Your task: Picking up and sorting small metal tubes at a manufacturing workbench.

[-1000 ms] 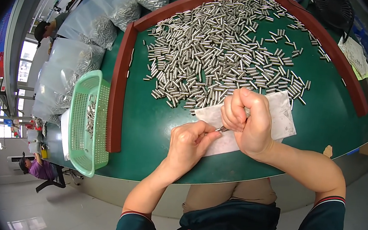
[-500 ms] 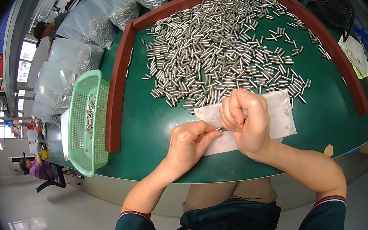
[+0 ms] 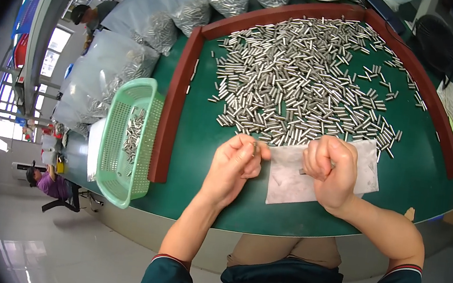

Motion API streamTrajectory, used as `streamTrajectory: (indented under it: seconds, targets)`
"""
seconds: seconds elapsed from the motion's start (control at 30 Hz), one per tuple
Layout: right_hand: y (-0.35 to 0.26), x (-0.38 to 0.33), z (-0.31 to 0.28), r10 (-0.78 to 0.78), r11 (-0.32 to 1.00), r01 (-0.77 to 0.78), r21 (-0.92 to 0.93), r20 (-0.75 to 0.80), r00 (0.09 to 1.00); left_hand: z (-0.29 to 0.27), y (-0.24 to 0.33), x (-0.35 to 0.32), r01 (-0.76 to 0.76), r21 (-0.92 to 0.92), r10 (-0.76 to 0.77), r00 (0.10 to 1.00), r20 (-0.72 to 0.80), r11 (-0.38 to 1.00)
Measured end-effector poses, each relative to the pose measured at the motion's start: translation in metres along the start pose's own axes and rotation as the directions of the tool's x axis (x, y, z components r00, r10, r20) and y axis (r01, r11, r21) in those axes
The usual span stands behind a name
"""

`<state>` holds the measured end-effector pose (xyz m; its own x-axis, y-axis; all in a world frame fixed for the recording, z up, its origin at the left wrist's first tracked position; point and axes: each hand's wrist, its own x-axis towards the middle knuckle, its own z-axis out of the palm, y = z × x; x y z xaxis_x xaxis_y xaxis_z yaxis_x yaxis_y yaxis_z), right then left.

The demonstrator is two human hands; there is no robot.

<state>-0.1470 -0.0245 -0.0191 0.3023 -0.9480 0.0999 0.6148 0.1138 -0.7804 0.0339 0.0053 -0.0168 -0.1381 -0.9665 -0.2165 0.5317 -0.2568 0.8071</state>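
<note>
My left hand (image 3: 230,169) is raised over the near part of the green table, thumb and fingers pinched on a small metal pin (image 3: 255,147), mostly hidden by the fingertips. To its right, my right hand (image 3: 334,176) is closed in a fist above a whitish, smudged cloth (image 3: 283,184). A short grey metal end (image 3: 302,171) shows below its fingers; the rest of that piece is hidden. The hands are apart. Just beyond them spreads a large heap of short shiny metal pins (image 3: 289,81).
A red-brown raised border (image 3: 172,118) frames the pins. Left of it stands a green perforated basket (image 3: 142,174) with some pins inside. Clear bags of metal parts (image 3: 158,30) line the far left. A black fan (image 3: 436,45) stands far right. Two other people are at the left.
My hands have separated; before, they met at a small metal piece over the cloth. The left has turned fingertips up. The whole view has shifted, showing more of the table's far side.
</note>
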Motion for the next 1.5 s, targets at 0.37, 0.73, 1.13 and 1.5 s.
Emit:
streamTrajectory:
  seconds: [0.37, 0.73, 1.13, 1.5]
  targets:
    - [-0.001, 0.005, 0.004, 0.034, 0.997, -0.032, 0.068, -0.027, 0.999, -0.037, 0.022, 0.002, -0.022, 0.576, 0.253, 0.912, -0.324, 0.817]
    - [-0.002, 0.006, 0.003, 0.051, 0.997, -0.050, 0.066, -0.023, 0.998, -0.020, 0.010, 0.010, 0.123, 0.992, 0.523, 0.844, -0.120, 0.029]
    - [-0.006, 0.006, 0.004, 0.064, 0.997, -0.063, 0.055, -0.023, 0.998, -0.029, 0.010, 0.009, -0.167, 0.923, 0.500, 0.799, 0.333, -0.347]
    - [-0.007, 0.008, 0.003, 0.072, 0.995, -0.070, 0.068, -0.028, 0.997, -0.019, 0.012, 0.001, -0.439, 0.847, 0.512, 0.823, 0.245, 0.300]
